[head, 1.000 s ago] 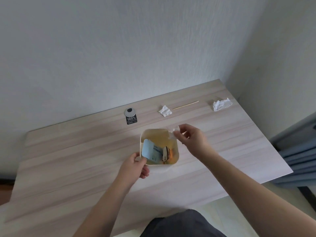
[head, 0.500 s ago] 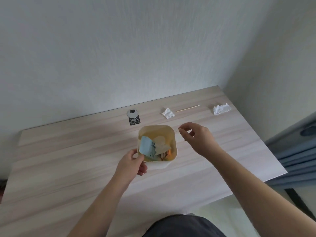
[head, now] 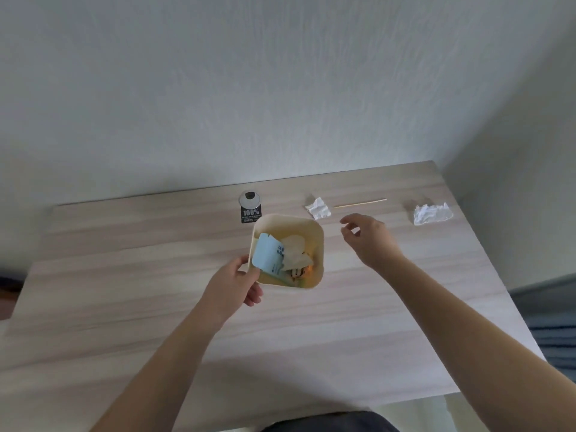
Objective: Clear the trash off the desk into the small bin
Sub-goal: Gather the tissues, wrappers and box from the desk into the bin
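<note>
A small cream bin stands mid-desk, holding a light blue card, a crumpled pale scrap and something orange. My left hand grips the bin's near-left rim. My right hand hovers right of the bin with fingers apart and empty. Beyond it on the desk lie a small white paper wad, a thin wooden stick and a larger crumpled tissue at the far right.
A black "100%" tag with a round silver disc lies behind the bin near the wall. The wooden desk meets the wall at the back and right. Blue fabric shows beyond the right edge.
My right hand let a small pale scrap fall into the bin, then moved right and toward the stick with fingers spread. My left hand stayed on the bin.
</note>
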A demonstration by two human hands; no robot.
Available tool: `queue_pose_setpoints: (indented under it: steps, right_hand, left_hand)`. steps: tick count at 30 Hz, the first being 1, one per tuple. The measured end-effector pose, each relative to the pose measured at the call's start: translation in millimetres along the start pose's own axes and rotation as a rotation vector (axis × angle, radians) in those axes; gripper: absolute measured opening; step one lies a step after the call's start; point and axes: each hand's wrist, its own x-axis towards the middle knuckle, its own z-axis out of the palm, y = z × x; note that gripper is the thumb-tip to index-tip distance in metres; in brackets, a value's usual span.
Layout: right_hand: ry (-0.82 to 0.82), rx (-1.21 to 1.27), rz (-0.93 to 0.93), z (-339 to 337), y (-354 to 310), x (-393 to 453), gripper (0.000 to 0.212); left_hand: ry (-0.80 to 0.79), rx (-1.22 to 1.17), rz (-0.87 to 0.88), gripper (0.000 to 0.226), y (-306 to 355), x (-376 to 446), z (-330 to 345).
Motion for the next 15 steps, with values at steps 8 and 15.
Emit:
queue_pose_setpoints:
  steps: [8,15]
  right_hand:
    - [-0.199,-0.179,-0.072,21.6,14.5,99.6,0.036]
    - [-0.360,-0.379,-0.170,74.6,23.1,137.6,0.056]
  left_hand:
    - [0.108,-0.013,-0.042,0.019,6.1,16.2,21.5]
    - [0.193,-0.083,-0.054,0.027,2.8,27.0,29.0]
